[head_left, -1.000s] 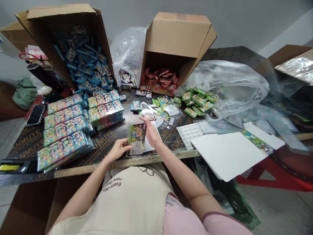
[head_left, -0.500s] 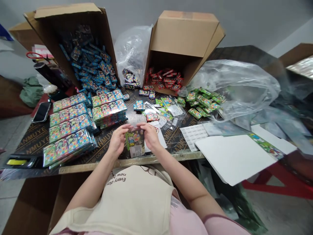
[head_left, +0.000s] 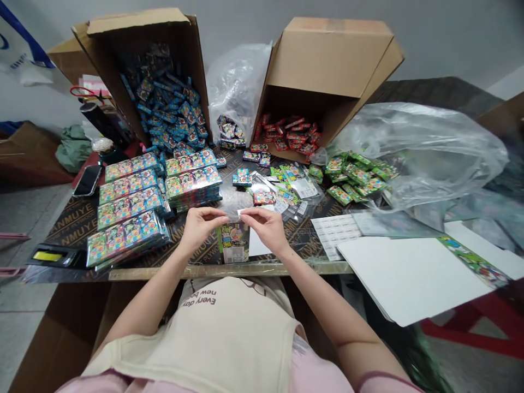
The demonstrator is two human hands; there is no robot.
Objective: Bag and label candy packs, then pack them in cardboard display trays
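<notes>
A clear plastic bag with a dark printed panel [head_left: 234,240] hangs upright over the table's near edge, close to my body. My left hand [head_left: 200,230] pinches the bag's upper left edge between thumb and fingers. On the other side, my right hand [head_left: 268,229] is closed at the bag's upper right, with a small white piece [head_left: 240,213] at its fingertips; whether that piece is part of the bag I cannot tell. Beyond the hands lie a small red box [head_left: 264,198] and small blue boxes [head_left: 242,177]. White paper [head_left: 259,241] lies beside the bag.
Stacked filled packs [head_left: 126,234] stand left. Behind are a carton of blue boxes [head_left: 164,112], a carton of red boxes [head_left: 290,131] and a plastic sack [head_left: 235,82]. Green boxes [head_left: 358,174], a sticker sheet [head_left: 336,233] and white sheets [head_left: 393,273] lie right.
The view has shifted, so the table appears farther right. My fingers have closed into pinches at the bag's top, and a small white piece now shows at my right fingertips.
</notes>
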